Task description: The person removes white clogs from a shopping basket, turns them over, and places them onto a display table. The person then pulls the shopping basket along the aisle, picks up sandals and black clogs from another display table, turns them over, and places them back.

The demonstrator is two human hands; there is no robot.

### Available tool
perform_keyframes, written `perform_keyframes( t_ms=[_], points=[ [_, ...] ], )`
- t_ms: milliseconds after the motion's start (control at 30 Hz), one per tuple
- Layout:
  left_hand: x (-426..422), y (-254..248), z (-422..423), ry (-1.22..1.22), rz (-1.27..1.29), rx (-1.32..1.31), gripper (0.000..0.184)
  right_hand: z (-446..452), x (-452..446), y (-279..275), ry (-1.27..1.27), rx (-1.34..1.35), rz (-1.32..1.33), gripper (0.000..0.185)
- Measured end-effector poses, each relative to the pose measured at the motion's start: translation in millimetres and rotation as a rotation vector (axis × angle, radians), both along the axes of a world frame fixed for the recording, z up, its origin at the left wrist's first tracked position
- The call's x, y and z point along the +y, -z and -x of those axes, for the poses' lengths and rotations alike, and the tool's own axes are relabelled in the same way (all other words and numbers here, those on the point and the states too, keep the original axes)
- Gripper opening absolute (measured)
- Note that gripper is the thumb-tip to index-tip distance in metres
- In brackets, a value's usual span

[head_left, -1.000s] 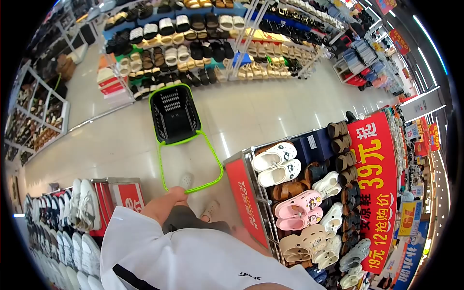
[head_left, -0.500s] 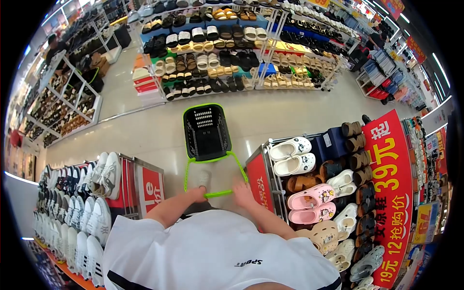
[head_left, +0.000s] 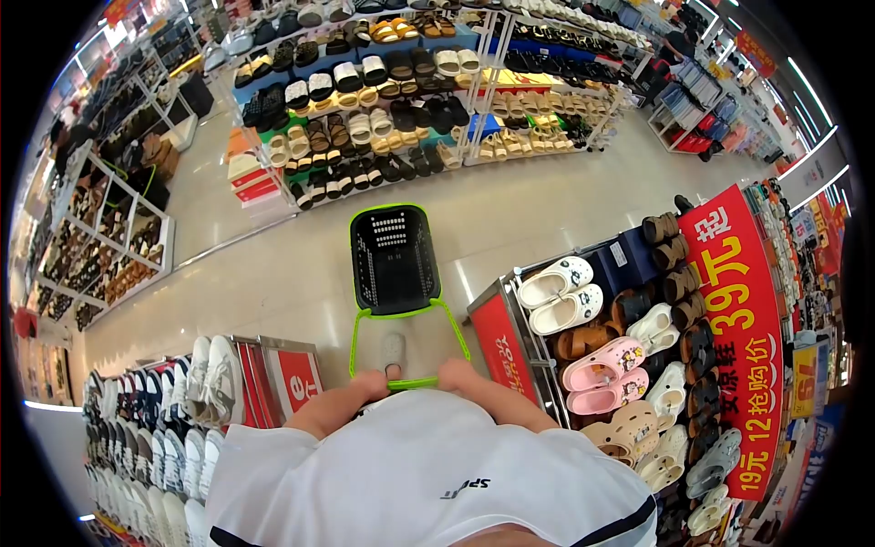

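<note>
Our left hand (head_left: 369, 385) and our right hand (head_left: 456, 374) are both curled around the green handle (head_left: 415, 384), one near each end of its closest side, apart from each other with a stretch of green between them; how each fingertip sits we cannot tell at this size. From where we stand, the black basket (head_left: 396, 283) is at 12 o'clock, resting on the pale floor (head_left: 301, 292) and joined to that handle. Our light shoe (head_left: 394, 348) shows inside the handle's frame, also at 12. Beyond the basket in that direction we face rows of sandals (head_left: 374, 68), with red shoe boxes (head_left: 248, 178) stacked at 11 o'clock. Between 9 and 10 we have white trainers (head_left: 219, 378). Between 1 and 3 o'clock, beside our right arm, a low stand with a red end panel (head_left: 501, 333) bears white clogs (head_left: 570, 307), pink clogs (head_left: 609, 394) and beige clogs (head_left: 624, 433), a red banner (head_left: 740, 365) slanting beyond them.
</note>
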State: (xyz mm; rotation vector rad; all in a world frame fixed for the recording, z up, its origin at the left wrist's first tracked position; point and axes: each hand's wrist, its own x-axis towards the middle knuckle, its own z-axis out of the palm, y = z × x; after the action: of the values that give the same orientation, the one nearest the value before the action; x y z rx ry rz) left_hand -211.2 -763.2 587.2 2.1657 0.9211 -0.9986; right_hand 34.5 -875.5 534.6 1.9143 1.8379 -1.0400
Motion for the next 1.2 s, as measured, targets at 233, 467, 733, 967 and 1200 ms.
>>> perform_keyframes(
  t_ms=[233,467,733,967,1200],
  points=[
    [100.9,28.7,33.7,0.321,-0.111,-0.041,0.029,45.8,52.2,24.0,0.145,0.023,0.035,0.037],
    [212.7,40.9,-11.1,0.509,-0.234,-0.163,0.025,53.8,118.7,-3.5,0.267,0.052,0.124,0.06],
    [279.4,12.0,-72.7,0.648,-0.282,-0.23,0.021,36.1,154.7,-0.1,0.435,0.123,0.061,0.066],
    [327.4,4.9,-107.3,0.757,-0.273,-0.214,0.021,16.1,195.9,12.3,0.58,0.205,0.033,0.066],
    [391.5,20.8,-165.1,0.824,-0.284,-0.124,0.021,-24.4,251.4,-19.7,0.645,0.209,0.055,0.078]
  ],
)
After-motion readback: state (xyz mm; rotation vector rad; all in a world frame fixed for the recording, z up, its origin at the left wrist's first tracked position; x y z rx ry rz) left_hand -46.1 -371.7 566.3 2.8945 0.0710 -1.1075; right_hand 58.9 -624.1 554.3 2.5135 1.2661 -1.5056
